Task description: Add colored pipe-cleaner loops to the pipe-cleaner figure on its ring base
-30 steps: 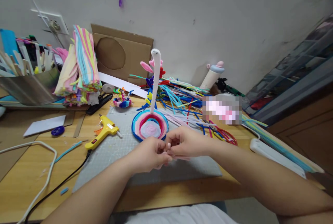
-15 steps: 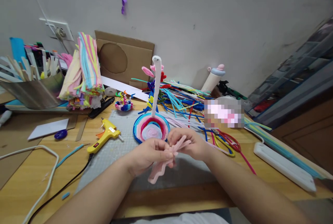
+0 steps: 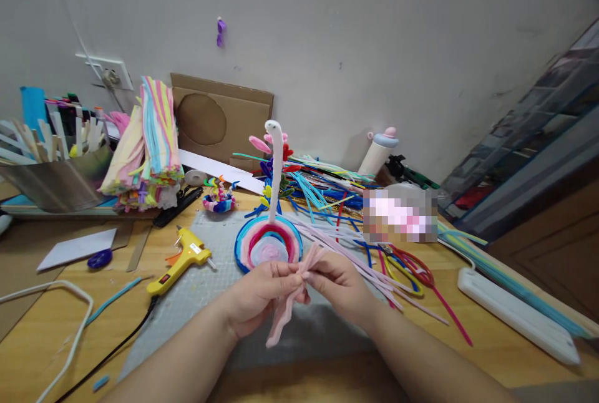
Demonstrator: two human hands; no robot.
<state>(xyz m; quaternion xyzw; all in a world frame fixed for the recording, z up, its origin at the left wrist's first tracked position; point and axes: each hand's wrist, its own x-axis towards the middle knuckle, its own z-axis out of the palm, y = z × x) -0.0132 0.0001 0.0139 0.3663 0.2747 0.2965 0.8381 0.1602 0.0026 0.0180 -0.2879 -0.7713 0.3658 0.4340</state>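
A small bunch of pale pink pipe cleaners (image 3: 281, 322) is pinched between my two hands, its bent lower end hanging below the fingers. My left hand (image 3: 262, 294) is closed on its middle. At the upper part, my right hand (image 3: 339, 284) presses thumb and fingers on the same bunch, and short ends stick up between the hands. Just behind them lies a round coil (image 3: 246, 234) of blue, pink, red and lilac pipe cleaners. A white fuzzy stem (image 3: 276, 172) with a bent, eyed tip stands upright at the coil.
A yellow hot glue gun (image 3: 182, 259) lies left on the grey cutting mat (image 3: 206, 309). Red-handled scissors (image 3: 412, 266) and loose pipe cleaners (image 3: 327, 191) lie at right and behind. A white power strip (image 3: 515, 315) sits far right; bundled pipe cleaners (image 3: 159, 122) stand back left.
My right thumb has come in against the pink bunch, and its upper ends now point more upright. The whole view has shifted, so the things on the table appear lower.
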